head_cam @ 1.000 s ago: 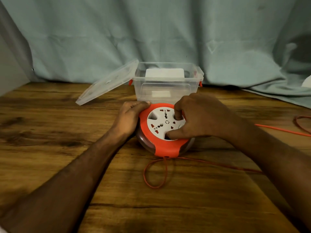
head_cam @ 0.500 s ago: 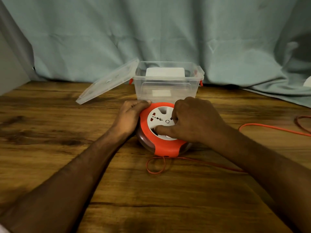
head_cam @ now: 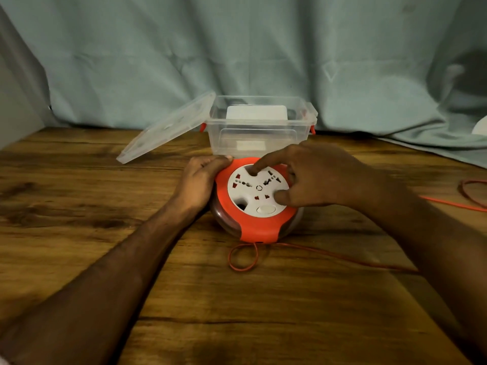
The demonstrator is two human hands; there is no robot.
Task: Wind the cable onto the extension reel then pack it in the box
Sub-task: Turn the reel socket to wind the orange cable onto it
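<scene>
An orange extension reel [head_cam: 257, 229] with a white socket face [head_cam: 247, 189] lies flat on the wooden table [head_cam: 79, 206]. My left hand [head_cam: 200, 180] clasps its left rim. My right hand [head_cam: 311, 177] rests on the socket face, with a fingertip in a hollow at the top and the thumb pressed near the lower right. A thin orange cable [head_cam: 243, 258] leaves the reel's front in a small loop and runs right under my right arm. Just behind the reel stands a clear plastic box [head_cam: 259, 127], open on top.
The box's clear lid [head_cam: 168, 127] leans against its left side. A white object [head_cam: 257, 113] shows inside the box. More orange cable [head_cam: 471, 193] lies at the table's right edge. A pale green cloth [head_cam: 263, 48] hangs behind.
My right hand has turned the white socket face round, its finger moving from the lower left to the top. The cable loop in front has stayed small. My left hand has kept its hold.
</scene>
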